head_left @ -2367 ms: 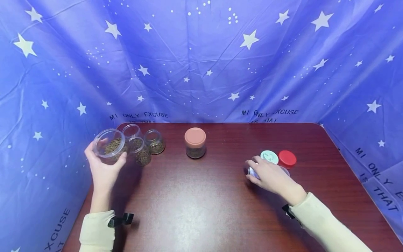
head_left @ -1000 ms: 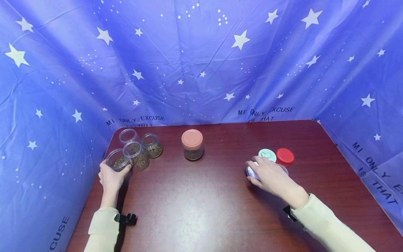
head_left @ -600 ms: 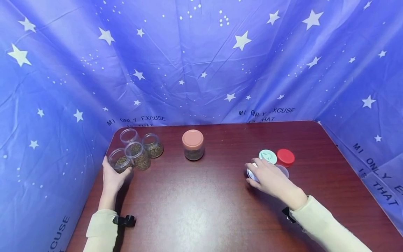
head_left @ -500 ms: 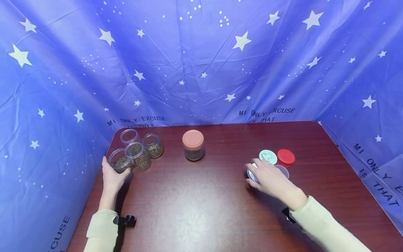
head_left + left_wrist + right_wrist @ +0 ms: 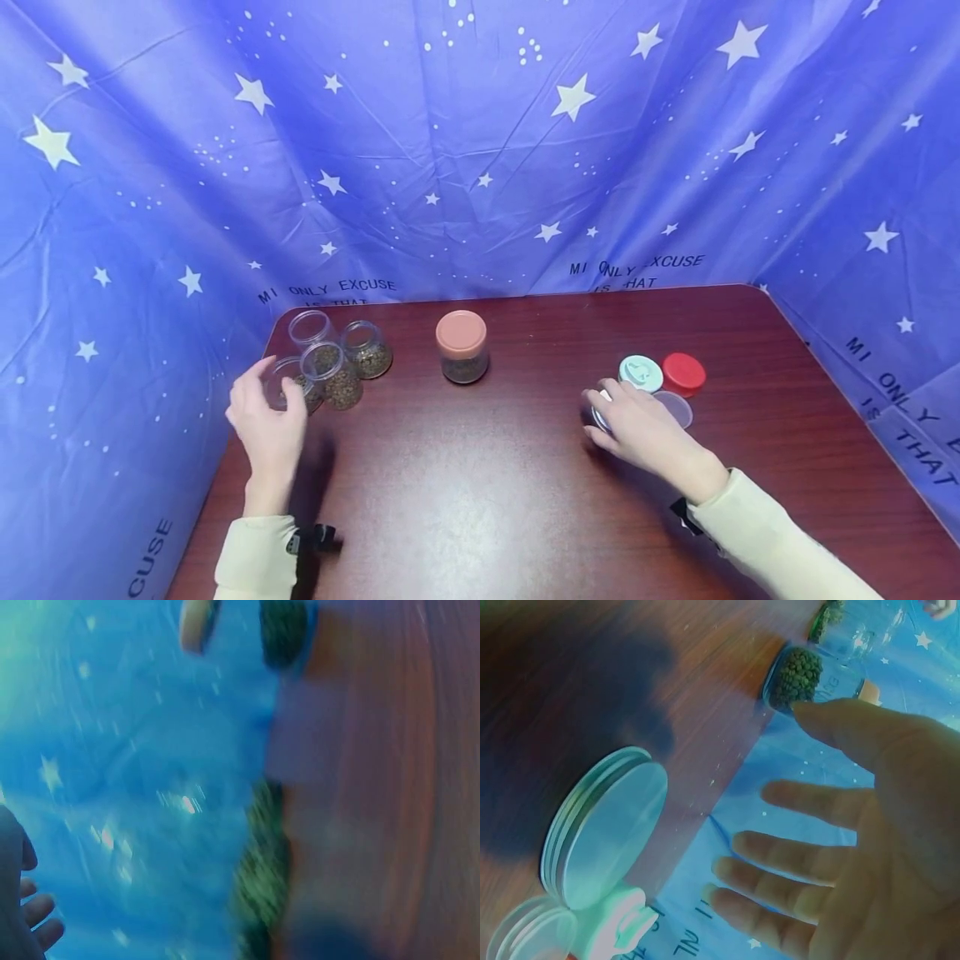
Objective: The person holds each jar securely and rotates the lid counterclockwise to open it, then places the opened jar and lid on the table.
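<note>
My left hand (image 5: 266, 425) is beside a wide clear jar (image 5: 309, 392) of brown-green pellets, its fingers loosely curved and apart from it. The left wrist view is blurred; pellets (image 5: 262, 870) show at the jar's place. My right hand (image 5: 648, 429) hovers over a pale round lid (image 5: 601, 419) on the right of the table. In the right wrist view its fingers are spread loosely, with a gap to that lid (image 5: 615, 832). Next to it lie a mint lid (image 5: 641, 373), a red lid (image 5: 684, 375) and a translucent lid (image 5: 674, 410).
Three more uncapped jars cluster at the back left: a tall one (image 5: 341, 385), a small round one (image 5: 369, 354) and a clear one (image 5: 309, 327). A jar with a pink lid (image 5: 462, 342) stands at the back middle. Starry blue cloth (image 5: 480, 150) surrounds the brown table (image 5: 465, 500).
My left hand lowered the wide jar from the air onto the table beside the other jars, then let go and drew back. The right hand stays nearly still over the lids.
</note>
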The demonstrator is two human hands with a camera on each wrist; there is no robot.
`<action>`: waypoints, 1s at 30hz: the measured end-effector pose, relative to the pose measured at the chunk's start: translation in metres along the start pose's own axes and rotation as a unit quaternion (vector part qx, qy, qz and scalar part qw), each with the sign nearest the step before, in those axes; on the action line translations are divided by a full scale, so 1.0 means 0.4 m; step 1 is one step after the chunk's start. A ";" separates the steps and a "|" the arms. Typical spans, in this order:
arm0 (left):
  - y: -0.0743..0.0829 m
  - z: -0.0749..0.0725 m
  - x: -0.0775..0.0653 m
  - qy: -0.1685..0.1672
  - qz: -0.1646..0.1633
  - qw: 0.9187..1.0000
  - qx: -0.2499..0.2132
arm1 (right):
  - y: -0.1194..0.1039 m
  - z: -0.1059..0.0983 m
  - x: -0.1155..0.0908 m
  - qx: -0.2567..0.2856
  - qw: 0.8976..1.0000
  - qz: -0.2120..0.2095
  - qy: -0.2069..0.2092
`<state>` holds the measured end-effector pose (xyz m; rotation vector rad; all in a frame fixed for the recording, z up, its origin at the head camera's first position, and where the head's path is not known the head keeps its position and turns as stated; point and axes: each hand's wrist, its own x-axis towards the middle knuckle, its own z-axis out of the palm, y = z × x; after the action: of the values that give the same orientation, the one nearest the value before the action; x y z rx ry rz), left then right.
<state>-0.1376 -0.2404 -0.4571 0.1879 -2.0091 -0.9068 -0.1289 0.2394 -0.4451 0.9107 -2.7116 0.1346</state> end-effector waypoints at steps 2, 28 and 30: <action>0.039 0.007 -0.004 -0.018 0.033 0.999 -0.019 | -0.008 0.000 0.003 -0.004 1.000 0.007 0.006; 0.231 0.164 -0.220 -0.299 0.222 0.927 0.057 | -0.123 0.028 0.078 0.028 0.994 0.078 0.075; 0.233 0.168 -0.227 -0.308 0.223 0.922 0.071 | -0.128 0.031 0.079 0.027 0.994 0.078 0.073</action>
<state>-0.1180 -0.0970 -0.4784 -0.5267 -2.5444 -0.5576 -0.1249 0.1783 -0.4481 0.6732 -2.6515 0.2952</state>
